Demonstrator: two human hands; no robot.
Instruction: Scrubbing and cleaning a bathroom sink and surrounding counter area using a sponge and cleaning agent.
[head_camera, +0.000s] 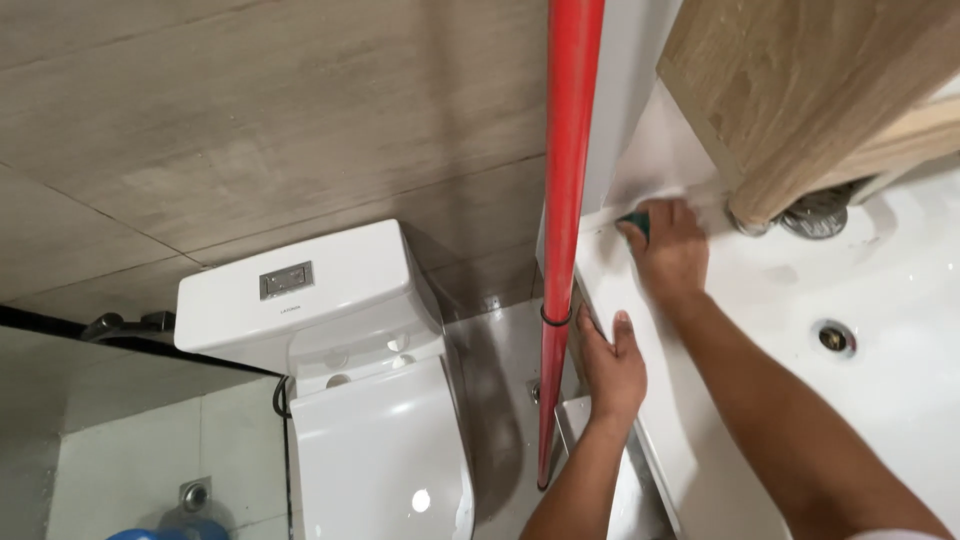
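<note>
A small green sponge (634, 222) sits pressed on the back ledge of the white washbasin (900, 390), at the basin's rear left corner where the ledge meets the white wall, and only a sliver of it shows past the fingertips covering it. The right hand (668, 252) is curled down over that sponge, fingers bent and closed on it, the forearm running back across the basin's left side toward the lower right. The left hand (610, 365) lies at the basin's outer left edge, nearer the person than the sponge, palm against the rim with the fingers wrapped over it and the thumb up along the side; it grips the rim and nothing else. Just left of that hand, touching or nearly touching it, a long red pole (566, 200) stands almost upright against the basin's left side, with a dark ring around it level with the fingers. Inside the basin, right of the right forearm, is the round metal drain (833, 338); behind it, at the basin's back, a chrome tap base (815, 212) shows under a wooden cabinet (800, 90) hanging over the rear of the basin. Well to the left of the basin, past a strip of grey floor, stands a white toilet (360, 400) with a flush plate on its cistern, backed by beige wall tiles (250, 120).
</note>
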